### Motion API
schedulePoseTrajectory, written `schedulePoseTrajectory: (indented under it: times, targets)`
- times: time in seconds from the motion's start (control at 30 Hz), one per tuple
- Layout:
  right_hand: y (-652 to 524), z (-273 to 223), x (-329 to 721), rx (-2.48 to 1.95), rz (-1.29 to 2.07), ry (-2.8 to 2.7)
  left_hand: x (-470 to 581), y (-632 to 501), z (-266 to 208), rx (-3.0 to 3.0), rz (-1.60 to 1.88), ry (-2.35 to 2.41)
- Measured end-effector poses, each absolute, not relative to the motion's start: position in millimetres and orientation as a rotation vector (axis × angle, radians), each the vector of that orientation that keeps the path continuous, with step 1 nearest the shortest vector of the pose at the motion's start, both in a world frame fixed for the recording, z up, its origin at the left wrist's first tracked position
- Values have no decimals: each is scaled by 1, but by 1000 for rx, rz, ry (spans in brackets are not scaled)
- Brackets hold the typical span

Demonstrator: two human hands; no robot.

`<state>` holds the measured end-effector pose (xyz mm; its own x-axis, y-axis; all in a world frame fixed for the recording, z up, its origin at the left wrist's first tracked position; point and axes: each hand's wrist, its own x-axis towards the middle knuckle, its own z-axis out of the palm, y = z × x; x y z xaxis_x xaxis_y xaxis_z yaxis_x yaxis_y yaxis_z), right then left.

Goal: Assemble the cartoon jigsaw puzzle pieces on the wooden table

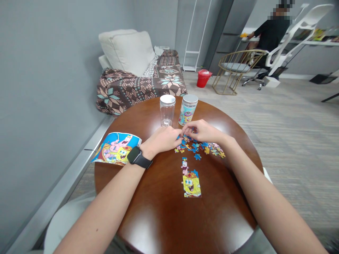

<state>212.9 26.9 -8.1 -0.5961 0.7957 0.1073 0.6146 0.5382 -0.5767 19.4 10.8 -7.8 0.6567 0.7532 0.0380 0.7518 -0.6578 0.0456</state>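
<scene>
My left hand (166,137), with a black watch (139,157) on its wrist, reaches over a heap of loose jigsaw pieces (197,145). Its fingers are curled, and their tips are hidden. My right hand (202,131) meets it at the back of the heap, fingers bent in a pinch; whatever lies between them is too small to make out. Nearer to me is a partly joined jigsaw section (192,184) showing a yellow cartoon face, with a pink figure on a narrow strip above it. A printed picture sheet (115,148) lies by my left forearm, overhanging the table edge.
Behind my hands stand a clear jar (167,111) with a white lid and a printed jar (188,109) with a silver lid. The round brown table (159,218) faces a covered sofa (140,86). A red bin (203,78), a wire chair (235,68) and a seated person (274,31) are beyond.
</scene>
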Motion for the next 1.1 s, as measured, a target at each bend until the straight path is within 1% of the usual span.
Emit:
schedulePoseTrajectory:
  times: [0.6,0.9,1.1]
  targets:
    - [32,-14,215,-1130,619,-2465,19,12,-12,2869,95,1247]
    - [31,-16,216,-1219,768,-2522,20,13,-15,2901,78,1208]
    - [31,-13,216,-1235,753,-2490,19,14,-14,2855,86,1213]
